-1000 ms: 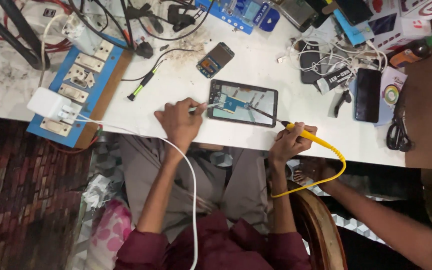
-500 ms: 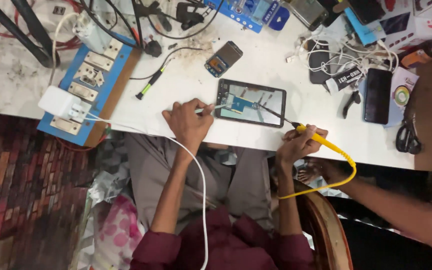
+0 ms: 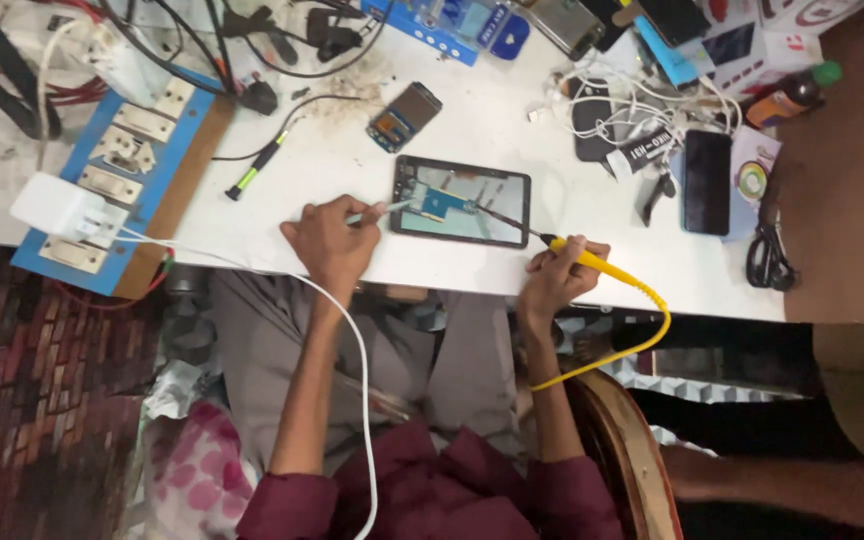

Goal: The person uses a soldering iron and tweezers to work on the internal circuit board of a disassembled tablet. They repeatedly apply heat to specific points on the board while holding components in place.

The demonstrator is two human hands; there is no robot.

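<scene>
An opened tablet [image 3: 462,201] lies on the white table [image 3: 352,190], its insides with a blue circuit board facing up. My left hand [image 3: 329,244] pinches thin metal tweezers [image 3: 377,211] whose tip reaches the tablet's left side. My right hand [image 3: 555,276] grips a yellow soldering iron [image 3: 592,261]; its dark tip points up-left onto the tablet's board. A yellow cord [image 3: 632,340] loops from the iron down past the table's edge.
A blue switchboard [image 3: 112,170] with a white adapter [image 3: 52,207] sits at left. A green-handled screwdriver [image 3: 257,168], a small phone part [image 3: 404,116], phones [image 3: 707,181], tangled cables [image 3: 632,110] and scissors [image 3: 767,255] lie around. Another person's limb [image 3: 802,480] shows at lower right.
The view has shifted slightly, so the table sits a bit further right in frame. Both hands keep their tools on the tablet with only small movement.
</scene>
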